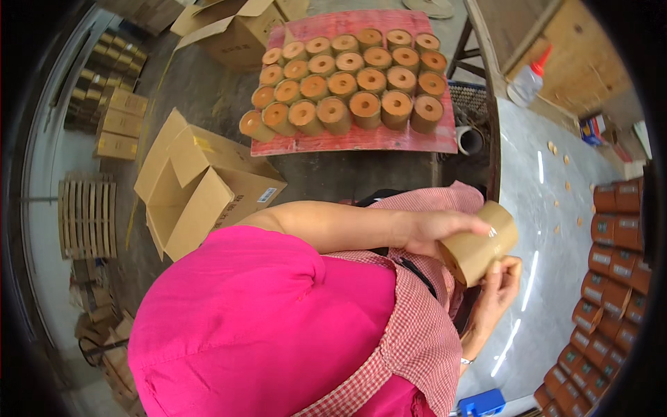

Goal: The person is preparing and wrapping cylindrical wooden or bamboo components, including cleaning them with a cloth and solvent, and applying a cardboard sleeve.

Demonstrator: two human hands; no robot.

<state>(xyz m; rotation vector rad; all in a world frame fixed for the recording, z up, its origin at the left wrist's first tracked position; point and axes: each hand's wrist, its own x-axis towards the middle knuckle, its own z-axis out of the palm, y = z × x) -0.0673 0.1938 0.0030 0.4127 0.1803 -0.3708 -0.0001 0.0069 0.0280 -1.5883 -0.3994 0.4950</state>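
Observation:
A short, thick roll wrapped in smooth brown paper is held tilted over the near edge of the grey worktop. My left hand grips it from the left, with the thumb lying along the top of the paper. At its lower right edge, the thumb and bent fingers of my right hand press on the wrapping. Part of the roll's round end shows at its lower left. The fingers of my left hand underneath are hidden.
Rows of similar rolls with orange ends stand on a red board. An open carton sits on the floor at left. On the grey worktop are a red-tipped squeeze bottle, a blue block and stacked reddish-brown packs.

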